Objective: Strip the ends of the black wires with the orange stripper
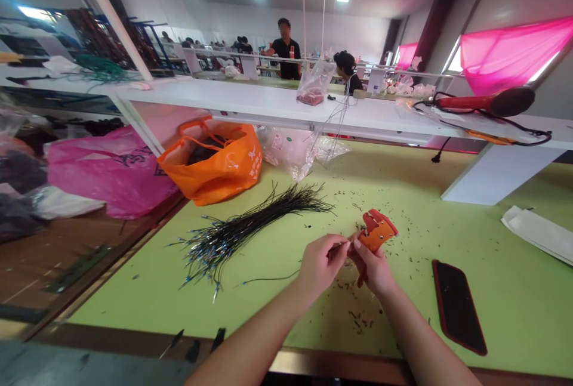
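Observation:
My right hand (377,268) is wrapped round an orange and red wire stripper (379,232), whose head points up and away from me. My left hand (320,262) is closed in a pinch right beside it, the fingertips of both hands meeting. A thin black wire (271,279) with a bluish tip trails out to the left from under my left hand. The wire's other end is hidden by my fingers. Left of my hands lies a large bundle of black wires (250,225), many with blue and silvery ends.
Dark scraps (358,320) litter the green table (170,290). A phone (459,305) lies at the right, near white paper (537,231). An orange bag (219,171) stands behind the bundle. A white shelf (250,95) spans the back, holding a red-handled tool (474,102). People are beyond.

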Motion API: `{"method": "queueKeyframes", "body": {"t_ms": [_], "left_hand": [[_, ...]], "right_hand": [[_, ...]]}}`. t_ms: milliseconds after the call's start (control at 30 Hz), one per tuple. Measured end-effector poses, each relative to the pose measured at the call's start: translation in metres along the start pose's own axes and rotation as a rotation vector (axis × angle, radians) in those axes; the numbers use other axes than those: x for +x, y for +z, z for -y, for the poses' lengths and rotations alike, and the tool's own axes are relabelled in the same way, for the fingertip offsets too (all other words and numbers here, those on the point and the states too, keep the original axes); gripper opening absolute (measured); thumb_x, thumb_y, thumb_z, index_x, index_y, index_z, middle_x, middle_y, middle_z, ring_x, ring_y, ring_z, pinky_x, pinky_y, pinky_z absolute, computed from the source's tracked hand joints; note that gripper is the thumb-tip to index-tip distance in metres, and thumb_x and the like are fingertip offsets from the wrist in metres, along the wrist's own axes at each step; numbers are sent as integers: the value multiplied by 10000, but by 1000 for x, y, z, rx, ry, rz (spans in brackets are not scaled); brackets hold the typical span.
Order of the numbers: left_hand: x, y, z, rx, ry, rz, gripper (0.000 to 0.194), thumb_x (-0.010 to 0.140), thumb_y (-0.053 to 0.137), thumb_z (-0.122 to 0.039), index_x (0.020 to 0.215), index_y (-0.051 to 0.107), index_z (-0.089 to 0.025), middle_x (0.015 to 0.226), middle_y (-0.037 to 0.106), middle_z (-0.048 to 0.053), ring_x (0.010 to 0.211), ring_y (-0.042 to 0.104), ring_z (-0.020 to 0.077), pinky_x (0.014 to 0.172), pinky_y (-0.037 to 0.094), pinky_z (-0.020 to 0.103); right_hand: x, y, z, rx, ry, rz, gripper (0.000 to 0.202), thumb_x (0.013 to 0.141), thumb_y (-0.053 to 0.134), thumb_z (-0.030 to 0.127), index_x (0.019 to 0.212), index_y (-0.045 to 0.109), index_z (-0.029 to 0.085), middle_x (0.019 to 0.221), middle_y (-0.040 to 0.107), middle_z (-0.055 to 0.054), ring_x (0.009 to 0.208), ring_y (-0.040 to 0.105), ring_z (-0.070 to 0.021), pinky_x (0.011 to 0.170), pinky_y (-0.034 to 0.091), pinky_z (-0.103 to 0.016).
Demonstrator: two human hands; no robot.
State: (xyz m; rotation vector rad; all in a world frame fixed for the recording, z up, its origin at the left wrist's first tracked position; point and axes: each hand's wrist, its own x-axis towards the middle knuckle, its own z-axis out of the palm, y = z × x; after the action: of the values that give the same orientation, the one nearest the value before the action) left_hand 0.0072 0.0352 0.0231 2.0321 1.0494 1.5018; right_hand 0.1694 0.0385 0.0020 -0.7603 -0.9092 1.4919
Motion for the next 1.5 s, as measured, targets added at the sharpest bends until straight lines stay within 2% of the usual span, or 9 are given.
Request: {"method": "queueKeyframes", "body": {"t_ms": [267,533,967,1233,1500], "left_hand": [[-2,2,4,-9,-65,37,222,1051,592,-333,952,737,-197,784,775,24,627,672,131,606,516,225],[-2,2,5,-14,-91,60,206,1051,591,-322,961,731,-200,794,777,22,640,680,135,605,511,228],[-5,4,5,63,4,64,163,1049,586,-261,1002,734,-210,836,791,15,640,671,132,607,504,244],[-5,5,5,77,14,58,158,1048,579,-247,993,722,-209,843,794,21,643,676,135,615,521,247],[-5,4,5,107,39,50,166,1055,569,-249,1006,723,-213,854,794,28,671,696,147,654,552,260]], "right_hand": [[4,-3,-5,67,25,68,330,830,926,480,863,716,229,795,705,-5,805,729,-215,813,637,-390],[3,-4,-9,87,38,51,346,826,928,484,870,707,221,802,701,-7,822,722,-224,835,622,-400],[2,-5,-10,87,115,15,451,745,970,542,872,687,215,791,697,-9,816,731,-236,814,614,-401],[2,-6,-10,63,132,39,438,774,945,551,876,691,209,819,711,-28,875,730,-252,877,610,-428],[1,-6,-9,61,138,-5,457,731,969,550,876,701,209,817,726,-18,844,743,-246,887,621,-435]]}}
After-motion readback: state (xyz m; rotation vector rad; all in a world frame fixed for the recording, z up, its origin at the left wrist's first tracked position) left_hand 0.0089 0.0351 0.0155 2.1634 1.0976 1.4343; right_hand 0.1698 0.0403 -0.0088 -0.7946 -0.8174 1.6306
